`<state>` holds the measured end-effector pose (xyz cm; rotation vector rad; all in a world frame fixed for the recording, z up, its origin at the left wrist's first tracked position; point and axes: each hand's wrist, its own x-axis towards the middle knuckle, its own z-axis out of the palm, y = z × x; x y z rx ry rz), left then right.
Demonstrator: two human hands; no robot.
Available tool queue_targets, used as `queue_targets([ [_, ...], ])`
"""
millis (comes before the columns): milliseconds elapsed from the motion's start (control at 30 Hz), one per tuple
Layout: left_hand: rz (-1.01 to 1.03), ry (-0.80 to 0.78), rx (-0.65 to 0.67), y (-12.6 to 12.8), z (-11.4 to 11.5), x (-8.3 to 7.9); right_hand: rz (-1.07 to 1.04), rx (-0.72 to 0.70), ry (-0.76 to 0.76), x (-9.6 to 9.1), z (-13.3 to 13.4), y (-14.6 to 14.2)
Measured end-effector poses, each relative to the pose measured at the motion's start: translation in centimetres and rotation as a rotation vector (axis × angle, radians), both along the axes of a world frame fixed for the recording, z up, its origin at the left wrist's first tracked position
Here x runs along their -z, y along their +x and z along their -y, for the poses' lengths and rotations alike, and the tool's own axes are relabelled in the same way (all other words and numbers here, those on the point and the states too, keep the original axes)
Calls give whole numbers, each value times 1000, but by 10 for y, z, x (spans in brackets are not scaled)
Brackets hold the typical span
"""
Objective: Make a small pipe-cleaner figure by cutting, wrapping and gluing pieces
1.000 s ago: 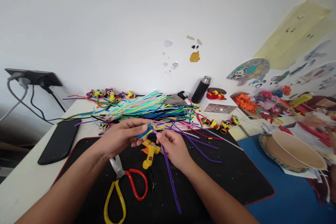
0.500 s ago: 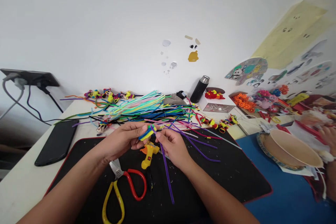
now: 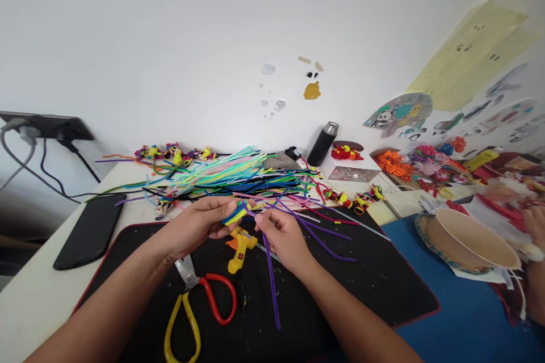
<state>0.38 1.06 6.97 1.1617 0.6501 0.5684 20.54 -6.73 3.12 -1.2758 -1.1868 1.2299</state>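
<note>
My left hand point(image 3: 209, 218) is closed around a small blue, yellow and green pipe-cleaner piece point(image 3: 233, 214). A purple pipe cleaner point(image 3: 271, 278) runs from the end of that piece into my right hand point(image 3: 281, 236), which pinches it between thumb and fingers. The rest of the purple length hangs down over the black mat. Just below my hands lies a yellow glue gun point(image 3: 240, 250). Scissors with one red and one yellow handle point(image 3: 218, 299) rest on the mat nearer to me, partly under my left forearm.
Behind my hands is a heap of colourful pipe cleaners point(image 3: 225, 173). A black phone point(image 3: 90, 229) lies at the left. Finished pipe-cleaner figures point(image 3: 360, 199), a black flask point(image 3: 323, 144) and a white box point(image 3: 353, 170) stand toward the wall. Another person's hand point(image 3: 534, 224) and a bowl point(image 3: 477, 238) are at the right.
The purple strand between my hands looks a little longer, with the wrapped piece shifted slightly left. My right hand keeps its pinch.
</note>
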Motion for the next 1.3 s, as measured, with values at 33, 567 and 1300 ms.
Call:
queue_targets([
  [33,2,2,1,0,0,0,1,2,0,0,0,1],
  [567,30,-53,16,0,0,2,4,9,12,-5,4,5],
  [1300,277,-277,117,7,9,11,-28,-7,65,-6,0,-1],
])
